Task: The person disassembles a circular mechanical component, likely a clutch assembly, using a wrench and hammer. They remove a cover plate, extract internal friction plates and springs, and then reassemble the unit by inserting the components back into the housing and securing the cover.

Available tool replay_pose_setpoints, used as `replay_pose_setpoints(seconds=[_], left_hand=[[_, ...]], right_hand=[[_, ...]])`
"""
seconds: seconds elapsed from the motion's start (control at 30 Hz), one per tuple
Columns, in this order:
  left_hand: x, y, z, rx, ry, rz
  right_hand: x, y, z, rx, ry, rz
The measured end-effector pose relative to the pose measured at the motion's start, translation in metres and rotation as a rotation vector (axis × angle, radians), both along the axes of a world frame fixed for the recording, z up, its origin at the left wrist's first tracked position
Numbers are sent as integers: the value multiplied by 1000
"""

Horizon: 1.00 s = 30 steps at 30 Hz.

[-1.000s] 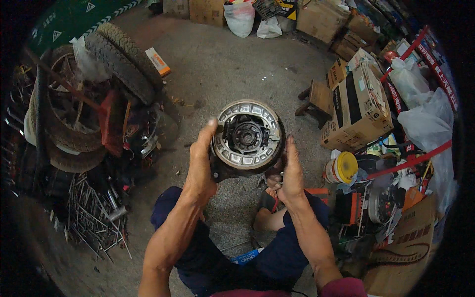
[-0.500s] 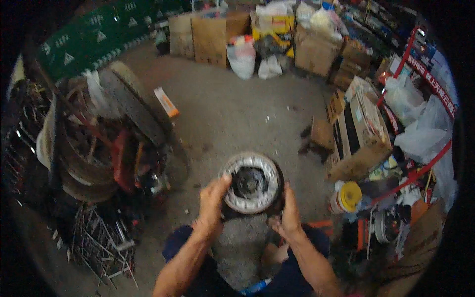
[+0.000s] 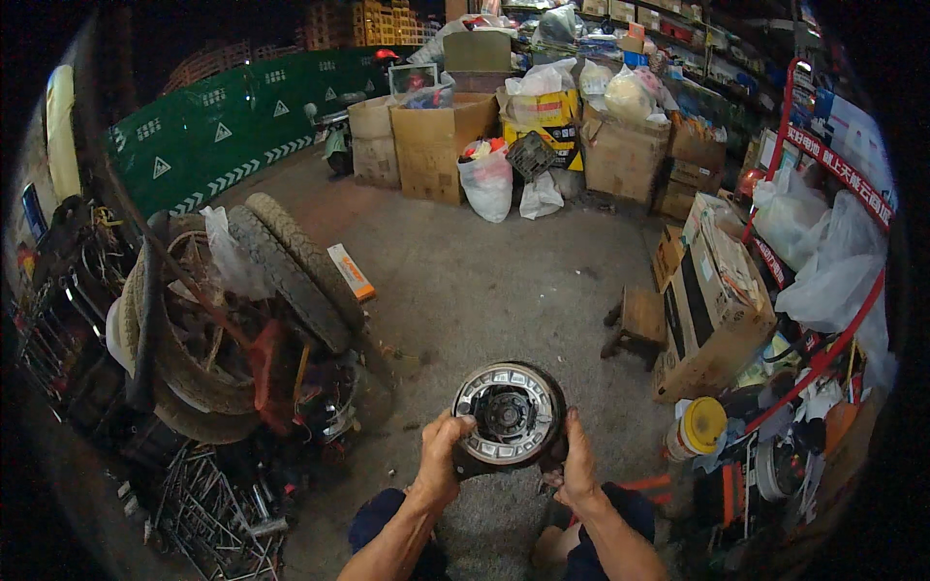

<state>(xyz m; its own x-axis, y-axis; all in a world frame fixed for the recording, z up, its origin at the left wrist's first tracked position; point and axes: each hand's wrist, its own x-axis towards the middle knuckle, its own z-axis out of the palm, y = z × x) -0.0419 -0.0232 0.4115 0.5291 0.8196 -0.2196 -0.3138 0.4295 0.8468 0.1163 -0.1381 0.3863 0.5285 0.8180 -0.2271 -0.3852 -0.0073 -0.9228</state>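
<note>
Between my two hands I hold a round wheel hub point(image 3: 509, 414) with a silver-grey ring, a dark recessed middle and a black outer rim. Its ringed side faces up toward me. My left hand point(image 3: 443, 457) grips the left edge, the thumb lying on the ring. On the opposite side my right hand point(image 3: 578, 460) presses against the black rim, its fingers partly hidden below. The hub is above the grey floor, in front of my knees.
Worn tyres point(image 3: 291, 276) and a heap of metal rods point(image 3: 218, 508) lie at left. On the right stand a low wooden stool point(image 3: 641, 318), a large carton point(image 3: 712, 300) and a yellow-lidded tub point(image 3: 702, 426). Boxes point(image 3: 441, 150) and bags line the back; a green fence point(image 3: 213, 131) runs far left.
The view has tilted up, so the surroundings sit lower and the buildings beyond the fence show. Both hands keep hold of the wheel hub, which also appears lower and slightly farther right.
</note>
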Motion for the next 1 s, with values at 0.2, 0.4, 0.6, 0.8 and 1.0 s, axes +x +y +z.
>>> replay_pose_setpoints(seconds=[0.2, 0.4, 0.6, 0.8, 1.0], left_hand=[[4, -2, 4, 41, 51, 110], [8, 2, 8, -87, 180, 10], [4, 10, -10, -68, 14, 82], [13, 3, 10, -196, -99, 2], [11, 5, -1, -184, -71, 42]], right_hand=[[-9, 10, 12, 87, 3, -114], [0, 9, 20, -92, 17, -29], [0, 8, 19, -32, 48, 1], [3, 5, 27, -51, 80, -53], [2, 6, 27, -32, 106, -77]])
